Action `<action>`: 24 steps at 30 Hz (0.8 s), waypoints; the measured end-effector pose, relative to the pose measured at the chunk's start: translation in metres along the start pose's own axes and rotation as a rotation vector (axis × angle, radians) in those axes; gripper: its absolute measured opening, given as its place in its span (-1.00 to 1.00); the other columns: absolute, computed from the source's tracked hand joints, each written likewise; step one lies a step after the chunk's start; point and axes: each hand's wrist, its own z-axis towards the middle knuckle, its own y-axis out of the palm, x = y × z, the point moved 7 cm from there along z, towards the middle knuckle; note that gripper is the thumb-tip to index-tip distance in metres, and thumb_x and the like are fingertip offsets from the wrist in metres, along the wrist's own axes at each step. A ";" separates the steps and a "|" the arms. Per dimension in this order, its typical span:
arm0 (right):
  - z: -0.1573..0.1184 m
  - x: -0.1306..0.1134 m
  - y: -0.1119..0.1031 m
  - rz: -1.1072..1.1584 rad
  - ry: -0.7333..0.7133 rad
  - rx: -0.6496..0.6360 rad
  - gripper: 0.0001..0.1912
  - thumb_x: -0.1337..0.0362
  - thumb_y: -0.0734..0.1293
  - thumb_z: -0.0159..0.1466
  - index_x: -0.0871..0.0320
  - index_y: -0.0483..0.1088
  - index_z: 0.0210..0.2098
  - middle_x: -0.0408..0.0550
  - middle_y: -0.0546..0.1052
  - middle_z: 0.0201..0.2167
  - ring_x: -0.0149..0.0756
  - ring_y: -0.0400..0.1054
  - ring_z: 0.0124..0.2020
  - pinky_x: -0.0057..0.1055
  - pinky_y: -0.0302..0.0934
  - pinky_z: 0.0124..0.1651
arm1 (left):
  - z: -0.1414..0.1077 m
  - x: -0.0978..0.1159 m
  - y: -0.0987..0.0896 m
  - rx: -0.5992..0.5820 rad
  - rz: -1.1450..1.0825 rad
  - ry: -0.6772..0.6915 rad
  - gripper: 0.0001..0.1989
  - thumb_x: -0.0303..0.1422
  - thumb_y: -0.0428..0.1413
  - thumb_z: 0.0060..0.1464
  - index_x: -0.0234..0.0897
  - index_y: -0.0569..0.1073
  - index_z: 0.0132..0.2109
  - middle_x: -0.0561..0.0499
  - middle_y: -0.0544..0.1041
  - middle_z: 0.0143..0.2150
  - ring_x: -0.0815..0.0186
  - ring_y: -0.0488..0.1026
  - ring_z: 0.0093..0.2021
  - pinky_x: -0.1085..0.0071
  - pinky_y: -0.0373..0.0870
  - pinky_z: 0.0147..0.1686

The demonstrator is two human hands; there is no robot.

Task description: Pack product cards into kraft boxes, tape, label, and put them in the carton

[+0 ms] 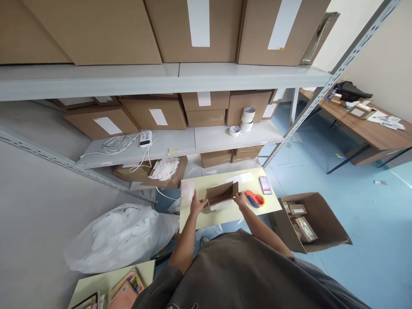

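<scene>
A small cardboard box (220, 194) stands open at the top on the pale yellow table (202, 221), with a white label on its near side. My left hand (197, 203) grips its left end, thumb at the edge. At the right end, my right hand (240, 199) is closed on the box near a raised flap. Just right of that hand lies a tape dispenser (255, 199) in red, blue and yellow. A pale pinkish item (187, 193) lies left of the box, and a white sheet (240, 177) lies behind it.
A large open carton (325, 223) with several small boxes stands on the floor at right. A clear bag of white material (128, 236) bulges at left. Grey shelving (167, 80) rises ahead, holding cartons, tape rolls (247, 118) and a power strip (146, 138).
</scene>
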 end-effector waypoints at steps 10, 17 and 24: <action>-0.017 -0.011 -0.004 -0.426 -0.129 0.112 -0.95 0.32 0.32 0.26 0.06 0.40 -0.27 0.01 0.61 -0.32 -0.11 0.49 -0.25 -0.36 0.21 -0.20 | -0.022 -0.005 0.007 0.024 0.132 -0.088 -0.57 -0.22 0.34 0.05 -0.17 0.56 0.07 -0.12 0.63 0.12 0.12 0.59 0.10 0.36 0.44 0.02; -0.020 -0.011 0.006 -0.369 -0.197 0.051 -0.87 0.39 0.37 0.20 0.06 0.38 -0.28 -0.01 0.62 -0.28 -0.12 0.52 -0.18 -0.37 0.23 -0.17 | 0.010 0.027 0.013 -0.064 0.261 -0.184 -0.44 0.19 0.07 0.20 -0.23 0.59 -0.30 -0.29 0.69 -0.16 -0.05 0.62 0.02 0.23 0.44 -0.08; -0.030 -0.002 0.018 -0.371 -0.259 -0.034 -0.51 0.38 0.37 0.21 -0.01 0.41 0.13 -0.03 0.62 0.06 -0.13 0.56 -0.04 -0.33 0.34 -0.03 | 0.025 0.031 0.022 -0.060 0.198 -0.177 -0.44 0.10 -0.01 0.31 -0.25 0.65 -0.25 -0.29 0.70 -0.11 -0.04 0.64 -0.01 0.24 0.45 -0.10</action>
